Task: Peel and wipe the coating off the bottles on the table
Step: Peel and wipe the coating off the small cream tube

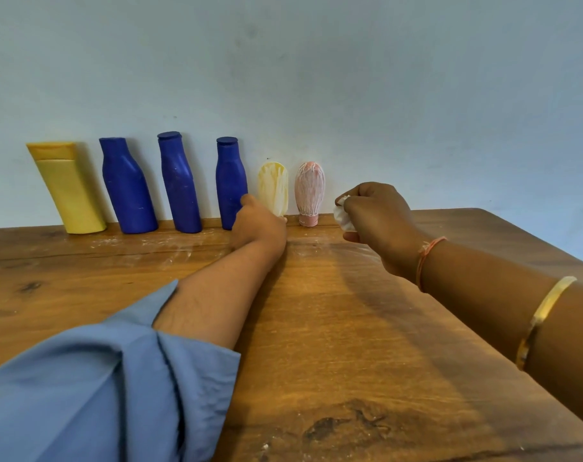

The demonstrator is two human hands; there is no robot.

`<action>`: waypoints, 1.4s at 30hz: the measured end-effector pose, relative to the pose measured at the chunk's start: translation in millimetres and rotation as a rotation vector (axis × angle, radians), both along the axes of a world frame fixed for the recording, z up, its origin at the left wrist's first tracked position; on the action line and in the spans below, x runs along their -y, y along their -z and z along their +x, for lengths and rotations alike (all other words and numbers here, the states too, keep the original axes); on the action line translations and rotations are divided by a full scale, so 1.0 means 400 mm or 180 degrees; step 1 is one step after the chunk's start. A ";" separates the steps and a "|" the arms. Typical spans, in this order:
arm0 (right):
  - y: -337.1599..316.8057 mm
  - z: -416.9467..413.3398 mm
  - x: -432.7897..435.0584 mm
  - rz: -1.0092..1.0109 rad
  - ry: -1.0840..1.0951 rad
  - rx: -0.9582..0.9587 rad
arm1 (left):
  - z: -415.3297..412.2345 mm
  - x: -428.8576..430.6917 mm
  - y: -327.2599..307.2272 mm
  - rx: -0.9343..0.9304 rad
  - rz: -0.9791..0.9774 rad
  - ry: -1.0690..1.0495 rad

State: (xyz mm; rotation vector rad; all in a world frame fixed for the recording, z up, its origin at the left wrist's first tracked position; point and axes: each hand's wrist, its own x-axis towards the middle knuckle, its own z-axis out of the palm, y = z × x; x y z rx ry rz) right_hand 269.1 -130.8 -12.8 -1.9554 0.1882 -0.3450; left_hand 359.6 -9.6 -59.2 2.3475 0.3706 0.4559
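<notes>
Six bottles in a row along the back edge of the brown wooden table, against the pale blue wall, left of centre in the frame. From the left: a flat yellow plastic bottle, leaning, then three dark blue plastic bottles, then a small yellowish bottle streaked with white coating, then a small pink bottle netted with white coating, cap down.

Left hand, centre frame, is at the base of the yellowish bottle and covers it. The thumb is up beside the last blue bottle and one fingertip shows right of the base. Cannot tell if it actually grips.

Right hand, right of centre, is raised off the table just right of the pink bottle, not touching it. Its fingers are clenched around a crumpled white wipe.

White smears lie on the tabletop in front of the blue bottles. There is a rolled blue sleeve on the left arm. An orange thread and a gold bangle are on the right arm.
</notes>
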 end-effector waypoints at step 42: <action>0.023 -0.660 -0.325 -0.1277 -0.0394 0.0314 | -0.867 -0.384 -0.015 0.0115 -0.1758 0.1752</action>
